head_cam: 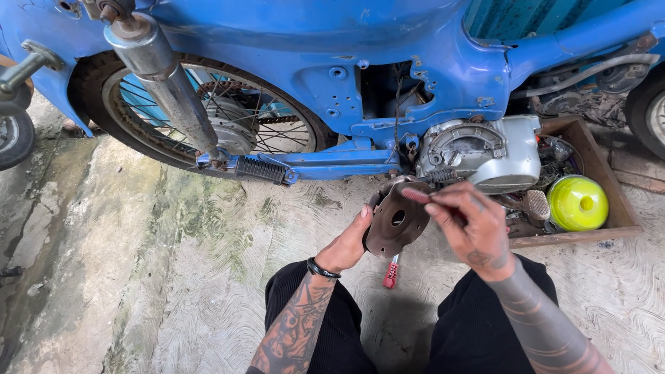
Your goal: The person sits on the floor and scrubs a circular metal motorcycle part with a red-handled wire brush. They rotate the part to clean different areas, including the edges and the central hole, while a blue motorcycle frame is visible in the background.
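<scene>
The left hand [348,244] grips a rusty brown round metal plate [396,220] by its rim at about 8 o'clock, fingers curled behind it and thumb on the front, so the plate sits just below the middle of the view, tilted toward the camera, with 1 round hole near its centre. The right hand [472,223], at 3 o'clock from the plate, is pinched shut on a small red-tipped tool [416,194], its tip touching the plate's upper edge near 1 o'clock; what kind of tool it is I cannot tell. A red-handled screwdriver [391,273] lies on the concrete floor [173,277] just below the plate, at 6 o'clock.

The plate looks like stiff, fairly heavy steel, rough and gritty with rust more than slippery, and not fragile; the rim is probably the safest hold, as the left hand has it.

Beyond, a blue motorbike [388,62] spans the top, its spoked rear wheel [208,114] at 10 o'clock and its silver engine case [495,152] at 1 o'clock. A wooden tray [609,201] at 3 o'clock holds a yellow-green round cap [577,202]
</scene>
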